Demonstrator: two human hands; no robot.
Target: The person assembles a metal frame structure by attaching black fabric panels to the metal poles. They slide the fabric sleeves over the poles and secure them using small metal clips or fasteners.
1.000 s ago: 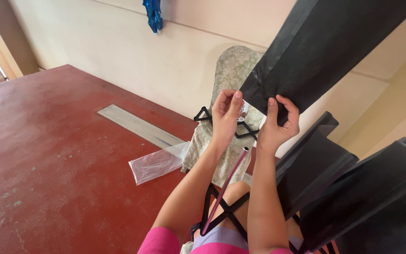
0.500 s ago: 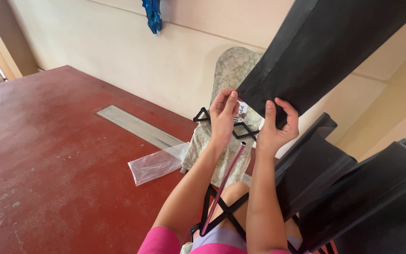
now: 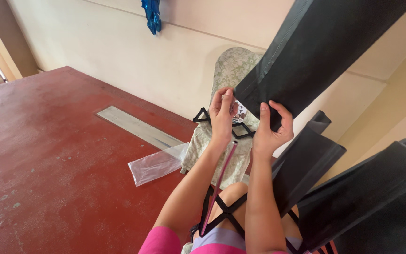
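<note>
floor [image 3: 48, 155]: red, smooth, a few pale specks | pale flat strip [image 3: 139, 128] set in it near the wall | clear plastic bag [image 3: 158, 163] lying flat, just beside the strip's near end

Black fabric strip [image 3: 306, 51] runs off frame at one o'clock; I can't read the small tag [image 3: 238, 114], half-hidden behind my left hand [image 3: 222, 115].

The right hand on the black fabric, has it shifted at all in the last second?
Hardly. The right hand still pinches the lower edge of the black fabric, the same way off the left hand, in front of the patterned cushion.
</note>
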